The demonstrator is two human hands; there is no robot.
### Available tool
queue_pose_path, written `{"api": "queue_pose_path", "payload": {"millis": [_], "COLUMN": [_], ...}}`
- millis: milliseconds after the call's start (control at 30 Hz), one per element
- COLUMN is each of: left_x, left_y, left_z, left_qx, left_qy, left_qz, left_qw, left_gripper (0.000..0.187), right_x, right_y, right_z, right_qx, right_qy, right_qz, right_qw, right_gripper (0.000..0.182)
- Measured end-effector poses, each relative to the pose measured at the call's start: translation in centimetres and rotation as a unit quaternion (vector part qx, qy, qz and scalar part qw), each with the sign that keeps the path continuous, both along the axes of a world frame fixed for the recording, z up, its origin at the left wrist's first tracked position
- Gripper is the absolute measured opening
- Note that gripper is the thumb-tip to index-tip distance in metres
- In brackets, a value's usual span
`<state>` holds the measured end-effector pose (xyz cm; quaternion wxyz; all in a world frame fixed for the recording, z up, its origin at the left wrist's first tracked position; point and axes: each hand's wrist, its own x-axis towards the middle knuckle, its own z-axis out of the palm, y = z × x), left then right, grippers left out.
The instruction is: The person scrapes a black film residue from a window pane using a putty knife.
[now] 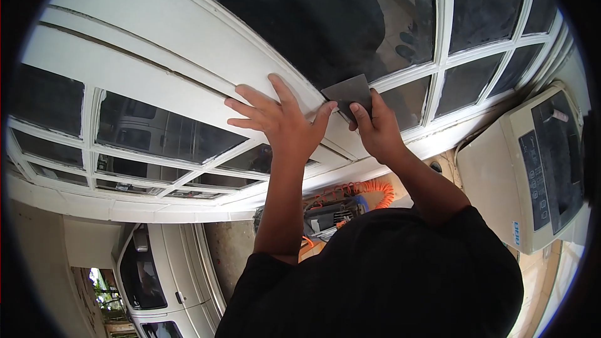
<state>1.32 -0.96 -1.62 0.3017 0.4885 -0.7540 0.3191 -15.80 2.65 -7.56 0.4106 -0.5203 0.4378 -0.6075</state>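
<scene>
Sandpaper sheet (348,92): dark grey, flat, roughly square, one corner pointing up. It lies against the white window frame (188,37), by the dark pane. Right hand (375,128) pinches its lower edge. Left hand (282,119): fingers spread flat on the frame, just beside the sheet.

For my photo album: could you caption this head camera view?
Left hand flat on white window frame, right hand pressing dark sheet against it.

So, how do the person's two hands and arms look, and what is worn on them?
Both hands, the left hand and the right hand, are bare, with no gloves, rings or watch visible. The forearms are uncovered. Short black sleeves of a black shirt end near the elbows.
</scene>
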Motion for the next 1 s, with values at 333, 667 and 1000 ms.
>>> {"api": "queue_pose_path", "payload": {"millis": [333,667,1000], "left_x": [0.4,0.4,-1.4], "left_y": [-0.4,0.2,0.3], "left_z": [0.0,0.0,-0.1], "left_qx": [-0.005,0.026,-0.007], "left_qy": [-0.009,0.008,0.050], "left_qz": [-0.007,-0.024,0.019], "left_qw": [1.000,0.999,0.999], "left_gripper": [0.109,0.091,0.088], "right_x": [-0.3,-2.8,-4.1], "right_y": [-0.4,1.7,6.8], "right_z": [0.0,-1.6,-6.1], "right_qx": [-0.016,-0.035,0.057], "right_qy": [0.009,0.001,-0.102], "right_qz": [-0.008,-0.020,0.085], "right_qw": [1.000,0.999,0.990], "right_gripper": [0.028,0.027,0.025]}}
